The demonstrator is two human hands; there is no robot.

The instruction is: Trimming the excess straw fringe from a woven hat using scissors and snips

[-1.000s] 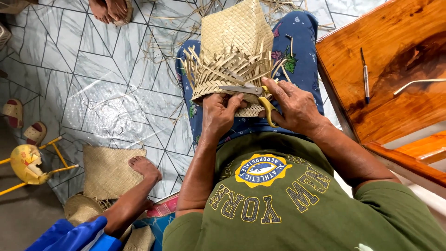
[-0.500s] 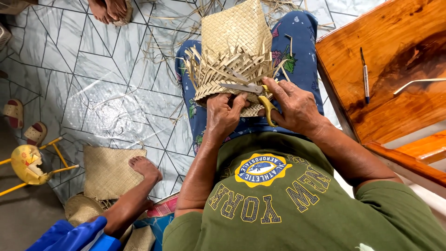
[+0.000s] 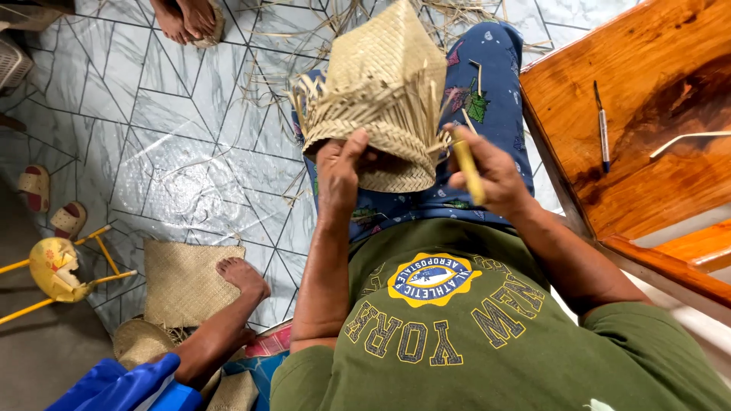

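Step in hand: trimming work on a pale woven palm-leaf basket piece, judging by the loose strand ends at its rim and the yellow-handled scissors I carry; right now I seem to be turning the piece to check the edge rather than cutting.
Left hand: my left hand grips the lower rim of the weave, thumb up on the outer face, the other fingers curled under it and hidden, so I pinch the rim between them.
Right hand: my right hand is closed round the yellow handle, fingers wrapped tight; the blades are out of sight behind the weave, so I cannot tell if they are open.
Where the piece is: above my knuckles, tilted over my lap on the blue flowered trousers, its rim touching my left fingertips and just beside my right thumb.
How it looks: tight diagonal plaiting on the body, a fringe of uncut flat strips sticking out around the rim, ragged on the side beyond my left thumb.
Next move, as I judge it: bring the blades to the fringe nearest my left thumb, holding the rim steady so only the loose ends get cut.
Around: orange wooden bench beyond my right wrist, with a pen; flat woven mat on the tiled floor under another person's foot.
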